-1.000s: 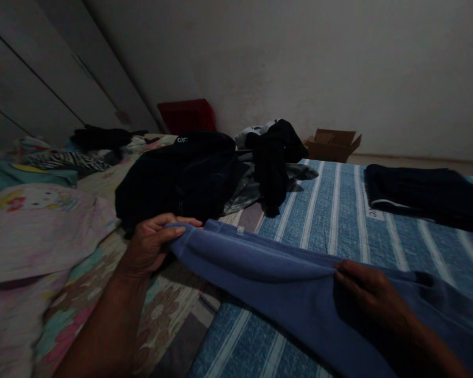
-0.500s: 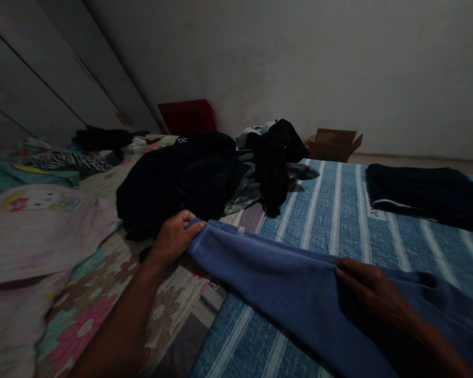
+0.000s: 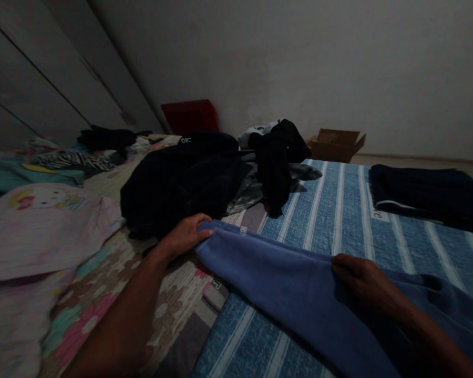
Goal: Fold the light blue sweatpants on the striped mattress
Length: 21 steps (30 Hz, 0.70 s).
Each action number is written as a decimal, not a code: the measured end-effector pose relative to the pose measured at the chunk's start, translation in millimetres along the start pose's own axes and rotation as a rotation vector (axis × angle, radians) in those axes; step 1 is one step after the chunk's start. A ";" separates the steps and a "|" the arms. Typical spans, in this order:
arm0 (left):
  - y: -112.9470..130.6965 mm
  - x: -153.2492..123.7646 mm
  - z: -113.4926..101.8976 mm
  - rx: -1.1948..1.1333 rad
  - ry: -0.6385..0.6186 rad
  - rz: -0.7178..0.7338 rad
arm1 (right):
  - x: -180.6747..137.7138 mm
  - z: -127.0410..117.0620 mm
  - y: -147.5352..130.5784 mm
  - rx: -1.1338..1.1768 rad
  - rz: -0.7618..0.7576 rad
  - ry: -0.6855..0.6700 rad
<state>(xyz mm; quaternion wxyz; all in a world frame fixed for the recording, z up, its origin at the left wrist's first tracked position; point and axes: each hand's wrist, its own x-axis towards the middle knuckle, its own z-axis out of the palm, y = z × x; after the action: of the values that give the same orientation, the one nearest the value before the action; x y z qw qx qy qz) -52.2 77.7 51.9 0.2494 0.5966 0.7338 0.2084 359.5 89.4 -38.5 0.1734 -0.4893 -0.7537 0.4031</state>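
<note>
A pair of blue trousers (image 3: 276,268) lies lengthwise across the bed, folded so that its upper edges meet, with a small pale label near the left end. My left hand (image 3: 189,233) is closed on that narrow end, thumb on top and fingers partly behind the cloth. Farther along, my right hand (image 3: 364,278) pinches the upper edge between thumb and fingers. Beyond the right wrist the cloth is loosely rumpled, and my forearm hides part of it.
Dark clothes (image 3: 181,184) and a black garment (image 3: 278,163) are heaped behind the trousers. A pink printed garment (image 3: 63,226) lies left; folded dark clothing (image 3: 425,191) lies right on the striped bedsheet (image 3: 319,210). Behind stand a red box (image 3: 191,116) and an open cardboard box (image 3: 335,144).
My left hand has shifted slightly right at the trouser end, its fingers a little looser. My right hand stays on the upper edge. The whole view has moved slightly.
</note>
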 end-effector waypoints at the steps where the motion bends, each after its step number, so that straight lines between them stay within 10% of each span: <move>1: -0.8 0.5 -2.7 -0.039 -0.037 -0.007 | 0.7 0.0 0.2 -0.002 -0.001 -0.004; 9: -6.1 17.0 5.0 0.233 0.175 -0.041 | 5.6 0.9 4.6 -0.066 0.007 -0.049; 21: 0.3 -5.3 -11.5 -0.138 0.022 -0.003 | 15.5 -0.3 -14.7 -0.239 -0.054 -0.113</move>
<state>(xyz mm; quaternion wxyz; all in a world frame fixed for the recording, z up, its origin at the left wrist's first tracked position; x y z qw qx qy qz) -58.2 72.4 61.8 0.2825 0.5745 0.7212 0.2647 343.8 100.3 -29.0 0.0820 -0.4623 -0.8178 0.3327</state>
